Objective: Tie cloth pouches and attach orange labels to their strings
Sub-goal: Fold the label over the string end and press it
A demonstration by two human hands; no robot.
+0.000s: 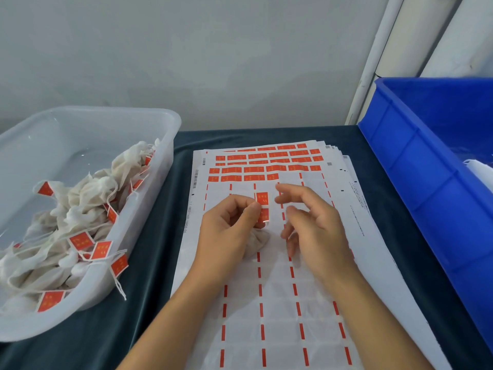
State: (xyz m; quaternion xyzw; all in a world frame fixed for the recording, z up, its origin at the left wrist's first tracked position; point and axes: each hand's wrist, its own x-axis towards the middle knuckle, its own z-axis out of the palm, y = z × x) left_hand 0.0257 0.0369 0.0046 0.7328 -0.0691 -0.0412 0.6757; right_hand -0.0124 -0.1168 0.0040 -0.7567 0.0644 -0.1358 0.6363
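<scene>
Orange label (262, 208) pinched in left hand (228, 231) fingertips, above the label sheets (280, 289). Cloth pouch (256, 243) tucked under that hand, resting on the sheets. Right hand (312, 225) just beside, fingers loosely spread, holding nothing. Finished pouches (66, 225) heaped in clear bin (160, 124), left. Blue crate (416, 161), right

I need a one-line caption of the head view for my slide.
Left hand pinches an orange label above a white cloth pouch; open right hand hovers over the label sheets.
</scene>
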